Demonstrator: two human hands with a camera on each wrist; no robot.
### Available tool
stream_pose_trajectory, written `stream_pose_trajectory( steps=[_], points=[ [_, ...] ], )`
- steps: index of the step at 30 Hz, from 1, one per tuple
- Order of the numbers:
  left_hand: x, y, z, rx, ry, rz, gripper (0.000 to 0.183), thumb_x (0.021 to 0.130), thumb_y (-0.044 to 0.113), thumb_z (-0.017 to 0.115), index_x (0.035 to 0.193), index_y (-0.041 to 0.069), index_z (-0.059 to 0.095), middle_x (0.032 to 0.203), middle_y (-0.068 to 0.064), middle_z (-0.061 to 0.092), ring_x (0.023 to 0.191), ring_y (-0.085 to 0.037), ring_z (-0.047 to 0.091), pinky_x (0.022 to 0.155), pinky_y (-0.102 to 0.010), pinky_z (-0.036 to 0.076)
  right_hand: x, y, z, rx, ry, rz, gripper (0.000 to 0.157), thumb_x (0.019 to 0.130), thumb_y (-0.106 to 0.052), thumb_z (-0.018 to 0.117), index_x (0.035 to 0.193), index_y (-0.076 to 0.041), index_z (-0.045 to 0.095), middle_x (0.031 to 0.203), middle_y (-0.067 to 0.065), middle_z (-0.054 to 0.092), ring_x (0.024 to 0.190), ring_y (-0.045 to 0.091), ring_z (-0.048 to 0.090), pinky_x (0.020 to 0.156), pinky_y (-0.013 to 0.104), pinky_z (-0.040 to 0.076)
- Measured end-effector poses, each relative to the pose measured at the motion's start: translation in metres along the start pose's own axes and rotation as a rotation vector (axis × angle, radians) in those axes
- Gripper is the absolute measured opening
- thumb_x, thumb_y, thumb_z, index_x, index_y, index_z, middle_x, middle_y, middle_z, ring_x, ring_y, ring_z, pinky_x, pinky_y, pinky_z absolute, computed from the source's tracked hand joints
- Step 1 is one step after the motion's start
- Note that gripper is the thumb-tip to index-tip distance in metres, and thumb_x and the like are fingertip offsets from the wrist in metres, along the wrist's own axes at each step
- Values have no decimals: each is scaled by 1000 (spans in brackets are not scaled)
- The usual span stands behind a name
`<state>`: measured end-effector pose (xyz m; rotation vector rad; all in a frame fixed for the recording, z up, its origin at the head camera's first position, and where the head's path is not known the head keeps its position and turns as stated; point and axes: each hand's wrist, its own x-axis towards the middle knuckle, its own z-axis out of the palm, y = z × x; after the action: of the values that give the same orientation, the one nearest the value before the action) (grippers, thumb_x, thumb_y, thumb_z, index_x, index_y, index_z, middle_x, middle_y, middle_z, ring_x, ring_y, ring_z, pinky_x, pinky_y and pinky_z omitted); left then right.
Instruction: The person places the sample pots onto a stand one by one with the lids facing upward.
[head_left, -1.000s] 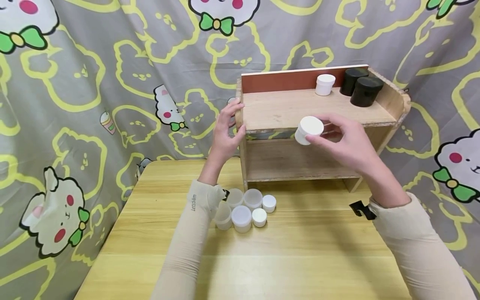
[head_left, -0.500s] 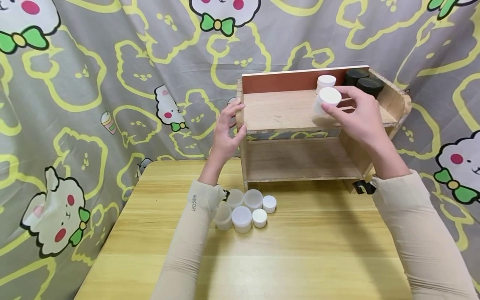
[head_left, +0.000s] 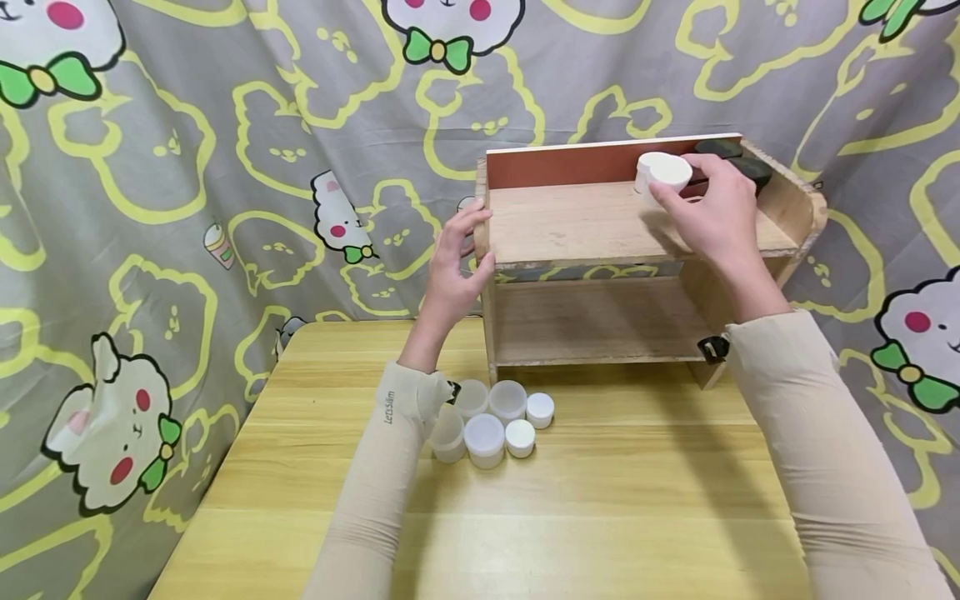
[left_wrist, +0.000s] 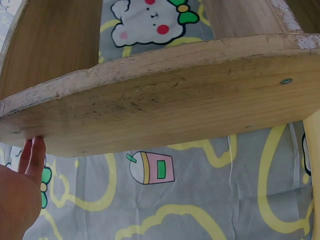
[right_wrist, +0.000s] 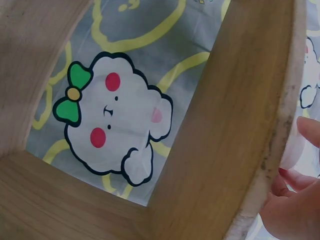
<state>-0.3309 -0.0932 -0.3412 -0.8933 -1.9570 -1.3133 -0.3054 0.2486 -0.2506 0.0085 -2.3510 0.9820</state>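
Observation:
My right hand point(head_left: 723, 200) pinches a white lidded jar point(head_left: 671, 171) between thumb and fingers over the upper board of the wooden shelf point(head_left: 562, 221). In the head view this jar overlaps another white jar point(head_left: 641, 171) behind it, and I cannot tell if they touch or if the held one rests on the board. Two black jars point(head_left: 752, 171), partly hidden by the right hand, stand in the right corner. My left hand point(head_left: 452, 271) rests against the shelf's left side panel; in the left wrist view its straight fingers point(left_wrist: 36, 157) touch the outer face.
On the table point(head_left: 615, 500), in front of the shelf, several frosted jars point(head_left: 483, 442) and two small white jars point(head_left: 520, 438) stand grouped near the left sleeve. The lower board point(head_left: 592, 321) lies beneath the upper one. A patterned curtain point(head_left: 285, 150) hangs behind.
My right hand has carried the white jar up and rightward, from before the shelf's front edge to above the upper board beside the other white jar. The left hand has stayed in place.

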Motion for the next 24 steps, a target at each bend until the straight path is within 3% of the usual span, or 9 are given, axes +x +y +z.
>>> stream_pose_trajectory(
  steps=[4,9,11,15,24],
  points=[
    [0,0,-1,1,0,0,52,95,15,64,146,20,54,162,3,42,132,-25,54,103,-55,53,5,-1,5,-35,-2,2,60,93,-42,70,141,-8,63,121,12,68,91,6,61,79,12,39],
    [0,0,-1,-8,0,-4,52,94,13,65,145,18,55,162,1,43,132,-25,53,103,-53,53,8,-1,11,-84,9,-4,60,95,-40,66,141,-3,61,126,21,67,113,35,59,95,39,41],
    [0,0,-1,-12,2,-8,53,94,12,65,145,17,55,162,0,43,132,-26,53,103,-54,53,9,0,13,-96,8,3,60,95,-40,65,142,-2,60,126,23,66,116,39,57,98,48,39],
    [0,4,0,-13,11,-21,53,92,7,65,144,11,54,161,-6,43,132,-30,52,103,-58,52,11,1,16,-112,-4,21,62,96,-41,64,143,-1,58,126,24,65,118,41,56,98,52,39],
    [0,39,-5,-29,11,-36,48,93,3,61,140,2,54,159,-14,44,133,-36,51,105,-63,49,10,4,21,-129,5,65,64,96,-44,62,142,2,55,124,25,64,120,43,55,100,54,40]
  ],
)
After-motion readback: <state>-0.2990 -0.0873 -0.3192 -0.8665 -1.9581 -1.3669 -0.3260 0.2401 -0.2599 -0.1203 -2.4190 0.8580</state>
